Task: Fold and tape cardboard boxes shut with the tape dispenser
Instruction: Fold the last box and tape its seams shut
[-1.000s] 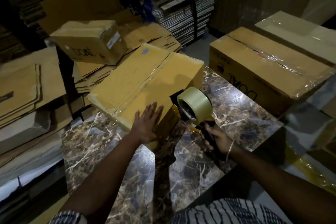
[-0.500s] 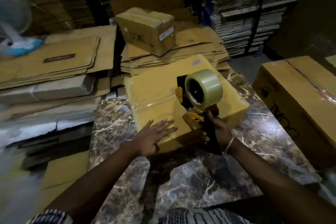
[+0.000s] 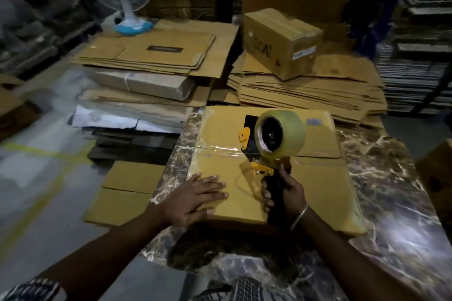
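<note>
While my left hand (image 3: 195,197) presses flat on the cardboard box (image 3: 266,168), my right hand (image 3: 285,193) grips the tape dispenser (image 3: 271,144) over the seam, which runs left-right ahead of both hands.

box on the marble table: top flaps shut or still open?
Shut. The box has both flaps lying flat, clear tape partway across their seam; left hand presses flat, right hand grips the tape dispenser.
</note>
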Motion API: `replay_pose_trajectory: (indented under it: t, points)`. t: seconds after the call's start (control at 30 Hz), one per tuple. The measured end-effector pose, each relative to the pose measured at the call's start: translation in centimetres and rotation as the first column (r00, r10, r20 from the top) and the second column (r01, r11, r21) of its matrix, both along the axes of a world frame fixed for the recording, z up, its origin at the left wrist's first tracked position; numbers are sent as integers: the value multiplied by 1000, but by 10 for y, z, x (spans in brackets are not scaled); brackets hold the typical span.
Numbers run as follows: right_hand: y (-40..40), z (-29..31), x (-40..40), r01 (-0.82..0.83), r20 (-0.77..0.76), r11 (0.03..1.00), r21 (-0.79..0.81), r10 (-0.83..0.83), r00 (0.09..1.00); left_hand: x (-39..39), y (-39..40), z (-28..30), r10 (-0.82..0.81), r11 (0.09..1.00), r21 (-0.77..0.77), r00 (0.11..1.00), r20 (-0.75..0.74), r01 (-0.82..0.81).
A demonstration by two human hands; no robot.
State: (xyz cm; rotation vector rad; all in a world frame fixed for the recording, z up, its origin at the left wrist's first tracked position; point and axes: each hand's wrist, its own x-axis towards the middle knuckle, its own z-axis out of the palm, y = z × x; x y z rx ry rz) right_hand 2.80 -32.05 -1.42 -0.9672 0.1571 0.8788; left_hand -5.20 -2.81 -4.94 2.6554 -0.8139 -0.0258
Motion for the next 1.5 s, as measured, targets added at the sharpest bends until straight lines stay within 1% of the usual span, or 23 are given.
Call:
replay_pose_trajectory:
  t: [0.07,0.1,0.17,0.2,0.23,0.3,0.37,0.4,0.47,0.57,0.7,0.73,0.8,0.87,0.9,0.97,1.0,1.03,1.13,1.17,1.23,1.33,1.5]
  points:
    - [6,-5,-4,-21,-13,999,41,21,1000,-15,-1,-9,255,941,-246,965,64,-232]
    - [8,-7,-6,-27,-6,998,50,28,1000,-21,-5,-16,395,850,-390,918,25,-355]
    - [12,-10,-9,-42,5,999,30,42,999,-27,-14,-30,584,554,-618,790,-189,-557]
    - [13,-10,-9,-52,1,998,21,52,999,-28,-16,-36,613,387,-680,725,-315,-622]
    - [14,-11,-9,-58,-7,998,27,58,998,-27,-20,-39,596,242,-707,676,-432,-665]
    - [14,-10,-8,-71,-19,996,46,72,997,-26,-23,-39,497,8,-708,617,-610,-706]
    - [14,-12,-7,-76,-25,996,49,77,997,-23,-24,-29,286,-284,-622,555,-781,-730]
    - [14,-12,-8,-77,-28,996,50,78,997,-22,-22,-31,219,-342,-560,516,-828,-754]
    - [15,-12,-8,-65,-25,996,60,66,997,-20,-18,-37,219,-307,-523,476,-852,-795]
    - [17,-15,-7,-48,-19,998,39,49,999,-18,-12,-52,299,-217,-568,499,-813,-794]
    - [22,-16,-5,-56,-19,998,-13,56,998,-6,4,-44,611,38,-569,470,-637,-821]
    - [23,-15,-5,-62,-25,998,-23,61,998,-1,8,-39,663,66,-573,465,-586,-817]
    - [28,-12,-4,-81,-15,994,-68,81,997,11,12,-20,748,68,-611,445,-492,-789]
    - [32,-7,-4,-95,18,985,-141,99,995,26,12,4,753,96,-656,486,-444,-749]
    - [34,-5,-3,-91,34,982,-168,98,995,36,10,18,701,91,-668,524,-484,-739]
    - [38,1,0,-72,78,983,-171,86,993,59,2,44,458,-16,-614,540,-706,-789]
    - [40,4,2,-62,105,985,-159,80,991,69,-3,55,288,-79,-533,493,-821,-842]
    - [43,8,4,-61,131,987,-148,81,988,78,-6,63,142,-98,-434,419,-897,-896]
    - [47,19,9,-73,155,989,-126,92,984,98,-8,70,-134,27,-221,215,-967,-975]
    - [48,22,10,-75,146,989,-130,94,985,103,-8,69,-220,75,-199,178,-959,-977]
    - [48,26,12,-69,140,987,-142,89,986,111,-10,66,-379,113,-205,149,-913,-972]
    - [47,30,14,-30,153,992,-125,49,987,122,-16,68,-489,83,-247,176,-854,-966]
    - [37,33,11,17,176,987,-159,11,984,132,-30,71,-471,94,-293,217,-855,-951]
